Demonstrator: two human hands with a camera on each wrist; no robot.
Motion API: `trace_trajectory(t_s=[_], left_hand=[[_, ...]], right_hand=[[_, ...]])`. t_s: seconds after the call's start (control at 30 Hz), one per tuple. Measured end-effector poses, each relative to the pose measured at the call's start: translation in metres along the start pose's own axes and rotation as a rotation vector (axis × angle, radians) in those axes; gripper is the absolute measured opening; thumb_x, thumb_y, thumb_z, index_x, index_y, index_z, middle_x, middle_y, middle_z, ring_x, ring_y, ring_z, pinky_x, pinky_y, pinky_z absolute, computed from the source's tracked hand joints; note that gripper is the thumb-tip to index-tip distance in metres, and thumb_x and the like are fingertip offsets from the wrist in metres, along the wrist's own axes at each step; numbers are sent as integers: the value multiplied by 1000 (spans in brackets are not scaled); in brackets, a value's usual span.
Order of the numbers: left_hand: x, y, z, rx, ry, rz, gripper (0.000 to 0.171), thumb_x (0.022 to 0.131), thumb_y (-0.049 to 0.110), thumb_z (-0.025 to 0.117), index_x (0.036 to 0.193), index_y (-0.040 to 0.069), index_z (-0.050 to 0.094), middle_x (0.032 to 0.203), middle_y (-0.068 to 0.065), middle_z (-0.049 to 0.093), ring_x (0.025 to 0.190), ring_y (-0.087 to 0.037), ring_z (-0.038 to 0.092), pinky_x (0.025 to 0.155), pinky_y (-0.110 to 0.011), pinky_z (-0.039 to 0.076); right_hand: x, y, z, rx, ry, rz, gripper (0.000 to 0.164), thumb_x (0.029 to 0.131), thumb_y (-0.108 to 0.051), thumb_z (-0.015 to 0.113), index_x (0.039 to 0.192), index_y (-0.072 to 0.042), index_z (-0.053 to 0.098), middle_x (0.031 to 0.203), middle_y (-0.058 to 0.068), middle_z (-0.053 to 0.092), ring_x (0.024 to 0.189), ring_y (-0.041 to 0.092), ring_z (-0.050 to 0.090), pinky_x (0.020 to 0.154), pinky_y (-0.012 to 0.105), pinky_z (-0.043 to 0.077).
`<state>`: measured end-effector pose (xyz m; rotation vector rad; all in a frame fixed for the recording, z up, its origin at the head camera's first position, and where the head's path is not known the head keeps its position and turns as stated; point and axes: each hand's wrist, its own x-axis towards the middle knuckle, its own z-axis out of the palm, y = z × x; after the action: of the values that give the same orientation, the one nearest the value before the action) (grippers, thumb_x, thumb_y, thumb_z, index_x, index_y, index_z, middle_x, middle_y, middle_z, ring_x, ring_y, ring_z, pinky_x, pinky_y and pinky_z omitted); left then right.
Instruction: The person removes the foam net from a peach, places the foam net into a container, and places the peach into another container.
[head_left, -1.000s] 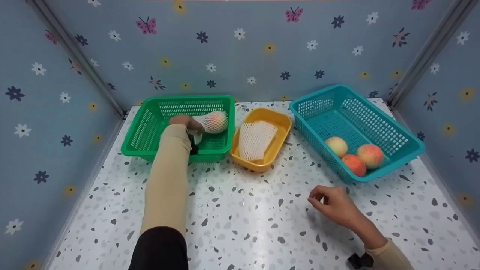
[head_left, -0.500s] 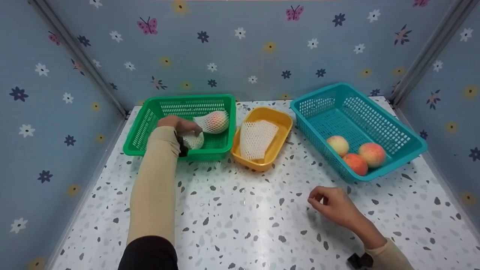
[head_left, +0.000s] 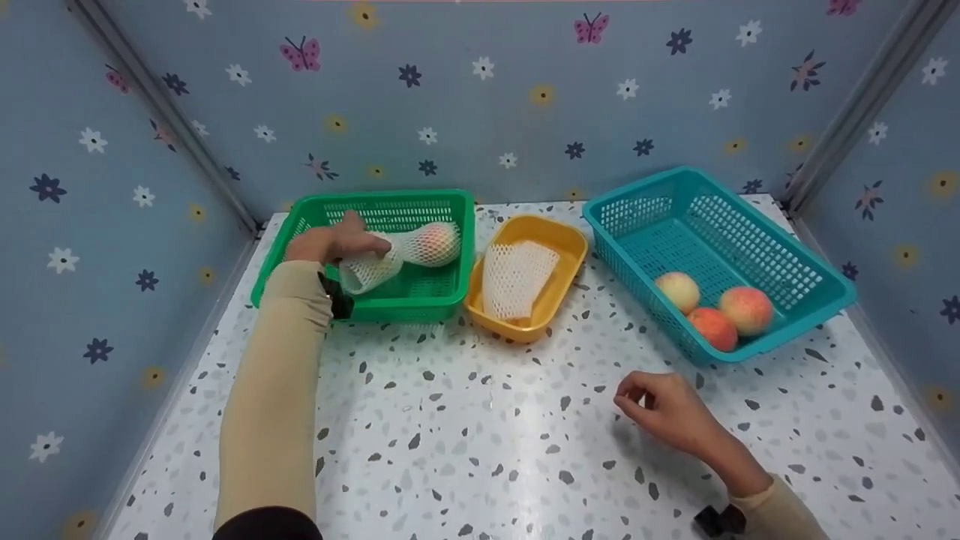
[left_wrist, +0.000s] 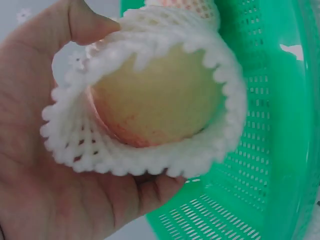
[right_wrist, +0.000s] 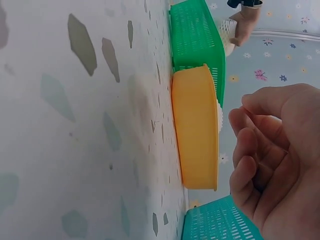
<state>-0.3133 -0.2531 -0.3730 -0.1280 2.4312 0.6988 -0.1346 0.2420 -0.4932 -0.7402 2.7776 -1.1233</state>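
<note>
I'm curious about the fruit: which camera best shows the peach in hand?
The left wrist view: the peach shows bare inside its net sleeve. Head and right wrist views mainly show netting, partly behind the left hand.

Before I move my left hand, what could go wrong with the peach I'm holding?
The peach might slip out: its foam net gapes at one end, leaving the fruit exposed there. Your left hand also holds it close to the other netted fruit in the green basket, so the two could bump and perhaps bruise.
</note>
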Motion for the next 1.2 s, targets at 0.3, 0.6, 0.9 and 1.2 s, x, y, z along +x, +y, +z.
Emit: trace_trajectory(t_s=[0.3,0.6,0.9,1.2], left_hand=[[-28,10,-6,39,141,216,53,80,36,54,113,9,24,106,-15,34,83,-27,42,64,-37,38],[-71,32,14,59,289,351,54,76,30,59,115,17,23,96,-12,45,68,-27,49,53,-36,42],[-123,53,67,70,380,529,67,60,24,69,112,24,27,92,-2,46,69,-19,52,49,-31,46],[-146,71,128,120,343,550,66,58,32,69,112,24,31,92,5,47,71,-14,50,52,-28,44]], right_hand=[[5,-3,2,-1,-3,-9,5,81,-32,62,80,-27,61,67,-18,56,55,6,49,48,23,42],[8,-7,0,3,-24,5,6,81,-33,62,80,-28,62,67,-17,56,55,7,49,47,23,43],[7,-6,4,4,-19,-10,5,81,-31,63,79,-26,62,66,-17,56,54,6,49,48,23,43],[8,-9,6,-2,-15,-30,5,81,-29,63,79,-25,63,66,-18,56,53,6,49,47,23,42]])
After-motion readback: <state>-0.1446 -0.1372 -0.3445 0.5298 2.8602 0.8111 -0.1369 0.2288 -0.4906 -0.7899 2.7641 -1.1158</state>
